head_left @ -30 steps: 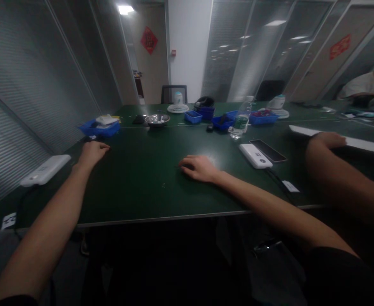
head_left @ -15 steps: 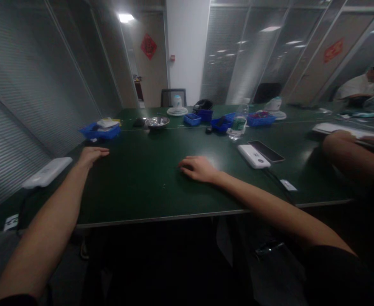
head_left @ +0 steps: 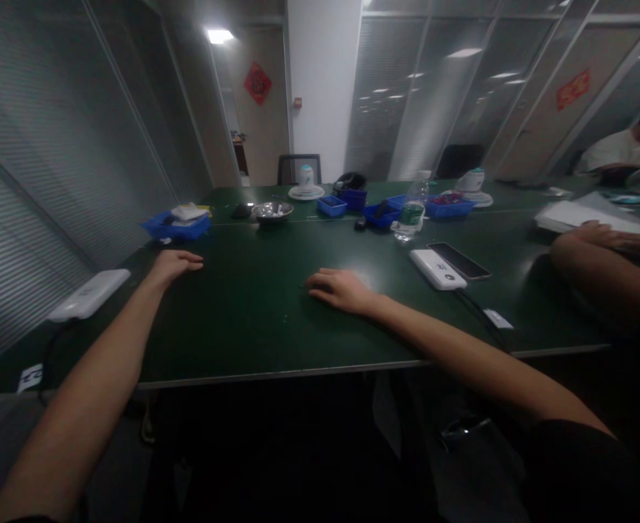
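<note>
My left hand (head_left: 175,267) hovers over or lightly touches the left part of the green table (head_left: 243,312); its fingers stretch to the right, with nothing visible in them. Nearest to it are a blue basket (head_left: 181,231) with white tissue on top and a white power bank (head_left: 89,293) with a black cable. Near the table's middle rests my right hand (head_left: 340,289), palm down, fingers loosely bent and thumb a little apart. I see nothing held there. Right of it lie a second white power bank (head_left: 438,269) and a dark phone (head_left: 458,260).
Farther back stand a metal bowl (head_left: 272,211) with white bits, several blue baskets, a clear water bottle (head_left: 413,207) and two small white fans. At the right, another person's arm (head_left: 611,265) rests by white papers (head_left: 581,212). The table's front edge (head_left: 276,374) runs below my hands.
My left hand has moved a little to the right over the table. My right hand stays in place. The view has shifted slightly. At the right, the papers beside the other person have lifted at one edge.
</note>
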A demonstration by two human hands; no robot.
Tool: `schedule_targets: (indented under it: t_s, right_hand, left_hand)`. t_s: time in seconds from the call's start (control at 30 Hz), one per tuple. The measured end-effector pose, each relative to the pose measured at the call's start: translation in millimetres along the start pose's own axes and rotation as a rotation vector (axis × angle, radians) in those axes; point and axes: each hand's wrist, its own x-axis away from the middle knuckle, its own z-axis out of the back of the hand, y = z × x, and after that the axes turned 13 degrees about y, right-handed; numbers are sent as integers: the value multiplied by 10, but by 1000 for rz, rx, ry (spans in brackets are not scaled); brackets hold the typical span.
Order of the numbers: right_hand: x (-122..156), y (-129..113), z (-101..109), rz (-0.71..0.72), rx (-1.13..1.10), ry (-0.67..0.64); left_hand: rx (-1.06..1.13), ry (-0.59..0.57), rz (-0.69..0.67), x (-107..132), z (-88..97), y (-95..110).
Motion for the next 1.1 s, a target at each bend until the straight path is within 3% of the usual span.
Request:
schedule_targets:
  t_s: [0.07,0.13,0.23,0.3,0.37,0.47,0.67,1.1]
  right_hand:
    - [-4,7,-12,-15,-7,-3]
    - [-7,-1,-15,-36,-8,-13]
    - [-7,-39,4,-47,-1,-26]
    - [-5,-72,28,-38,13,-22]
    - [-4,-102,53,-26,12,-23]
    - [-5,-127,77,-11,7,-38]
    - [-1,-111,66,4,22,-68]
    - [39,-72,44,147,83,-24]
  left_hand:
    - [4,-43,36,32,-101,138]
    - [55,-175,-1,142,-233,350]
    - [226,-468,-230,457,-458,762]
    - [336,-591,-404,719,-598,1045]
    - [413,-653,-517,964,-706,1288]
    - [463,-636,-623,1210,-795,1520]
    - [472,-584,-699,1291,-818,1579]
    - [527,-609,-629,1330,-896,1593]
